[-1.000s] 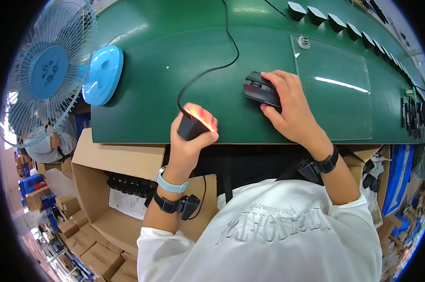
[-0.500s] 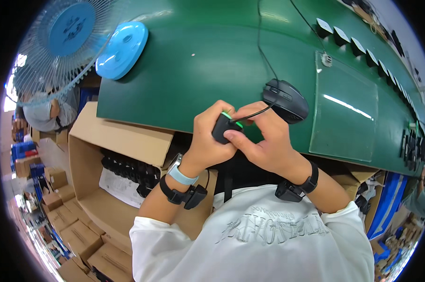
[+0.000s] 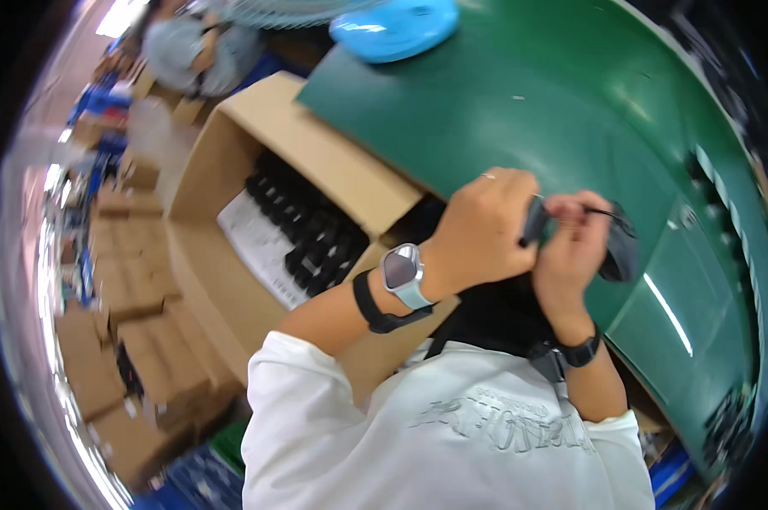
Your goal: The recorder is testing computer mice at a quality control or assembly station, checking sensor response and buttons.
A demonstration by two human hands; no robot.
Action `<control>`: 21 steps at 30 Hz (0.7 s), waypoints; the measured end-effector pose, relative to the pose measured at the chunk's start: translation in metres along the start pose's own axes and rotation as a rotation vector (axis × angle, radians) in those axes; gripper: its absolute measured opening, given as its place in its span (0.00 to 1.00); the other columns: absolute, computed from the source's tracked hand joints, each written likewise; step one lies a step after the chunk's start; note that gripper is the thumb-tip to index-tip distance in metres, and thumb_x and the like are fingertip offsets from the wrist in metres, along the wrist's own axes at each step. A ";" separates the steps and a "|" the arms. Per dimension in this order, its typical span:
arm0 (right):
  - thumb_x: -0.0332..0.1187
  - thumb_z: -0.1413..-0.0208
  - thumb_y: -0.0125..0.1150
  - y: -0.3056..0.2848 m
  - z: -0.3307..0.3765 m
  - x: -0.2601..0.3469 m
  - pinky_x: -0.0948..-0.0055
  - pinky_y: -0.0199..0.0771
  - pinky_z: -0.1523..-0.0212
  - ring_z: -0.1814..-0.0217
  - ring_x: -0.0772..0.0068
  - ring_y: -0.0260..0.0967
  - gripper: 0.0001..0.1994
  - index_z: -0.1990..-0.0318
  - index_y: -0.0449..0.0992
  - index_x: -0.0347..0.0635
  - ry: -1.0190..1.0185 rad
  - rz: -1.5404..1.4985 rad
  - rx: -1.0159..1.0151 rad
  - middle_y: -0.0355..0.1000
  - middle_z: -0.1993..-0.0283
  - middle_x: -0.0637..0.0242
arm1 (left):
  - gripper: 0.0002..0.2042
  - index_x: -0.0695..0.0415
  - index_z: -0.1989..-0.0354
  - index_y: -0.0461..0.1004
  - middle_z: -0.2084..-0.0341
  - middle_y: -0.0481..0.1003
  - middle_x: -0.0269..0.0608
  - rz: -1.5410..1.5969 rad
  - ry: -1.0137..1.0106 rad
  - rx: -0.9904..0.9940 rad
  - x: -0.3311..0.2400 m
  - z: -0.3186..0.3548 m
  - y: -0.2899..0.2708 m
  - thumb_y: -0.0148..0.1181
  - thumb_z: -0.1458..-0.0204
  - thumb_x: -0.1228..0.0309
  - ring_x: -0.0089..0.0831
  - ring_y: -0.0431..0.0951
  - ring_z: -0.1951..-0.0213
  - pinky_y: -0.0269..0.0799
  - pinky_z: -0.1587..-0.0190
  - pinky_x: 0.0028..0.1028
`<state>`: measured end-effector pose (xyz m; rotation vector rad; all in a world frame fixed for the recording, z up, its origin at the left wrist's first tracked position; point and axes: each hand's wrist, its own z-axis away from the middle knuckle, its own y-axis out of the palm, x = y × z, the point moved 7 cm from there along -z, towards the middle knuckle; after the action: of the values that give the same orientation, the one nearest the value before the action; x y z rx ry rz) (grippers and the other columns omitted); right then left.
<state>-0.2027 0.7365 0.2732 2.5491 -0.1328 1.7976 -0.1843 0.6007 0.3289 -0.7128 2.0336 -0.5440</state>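
Above the front edge of the green table, my left hand [image 3: 486, 225] is closed round a small black device [image 3: 533, 223], of which only a dark end shows past the fingers. Close beside it, my right hand [image 3: 571, 251] pinches a thin black cable [image 3: 600, 211]. Whether the cable still joins the device is hidden by the fingers and blurred. A black computer mouse [image 3: 622, 251] lies on the table just behind my right hand, partly covered by it.
An open cardboard box [image 3: 222, 280] holding rows of black parts [image 3: 303, 223] and a white sheet stands left of the table [image 3: 486, 102]. A blue fan base [image 3: 396, 32] sits at the far table edge. A glass sheet [image 3: 681, 297] lies right. Another person [image 3: 201, 55] is far left.
My view has swung left, so the box sits nearer the middle. My right hand has shifted from the device's face to its side, fingers now on the cable; the device's green edges no longer show.
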 end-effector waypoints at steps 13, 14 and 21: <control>0.27 0.38 0.61 -0.073 -0.017 0.022 0.76 0.68 0.72 0.75 0.80 0.70 0.06 0.65 0.75 0.32 0.470 0.271 0.831 0.71 0.78 0.66 | 0.19 0.63 0.51 0.76 0.67 0.81 0.45 -0.470 -1.133 0.093 0.299 0.334 -0.306 0.66 0.48 0.66 0.30 0.79 0.65 0.76 0.64 0.33; 0.29 0.37 0.61 -0.097 -0.038 0.027 0.74 0.68 0.73 0.76 0.77 0.70 0.07 0.64 0.75 0.32 0.428 0.323 0.753 0.71 0.78 0.64 | 0.17 0.63 0.51 0.77 0.68 0.80 0.43 -0.400 -1.234 0.204 0.325 0.371 -0.296 0.65 0.48 0.69 0.30 0.78 0.68 0.75 0.66 0.32; 0.35 0.36 0.61 -0.185 -0.185 -0.018 0.67 0.71 0.54 0.51 0.61 0.69 0.09 0.61 0.75 0.38 -0.156 0.775 0.450 0.75 0.49 0.57 | 0.22 0.67 0.51 0.71 0.58 0.78 0.55 -0.476 -1.182 0.244 0.381 0.430 -0.254 0.64 0.59 0.82 0.50 0.77 0.53 0.71 0.43 0.40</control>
<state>-0.3673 0.9334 0.3247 3.2584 -0.9375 2.0010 0.0849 0.1144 0.0362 -1.0369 0.6907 -0.4483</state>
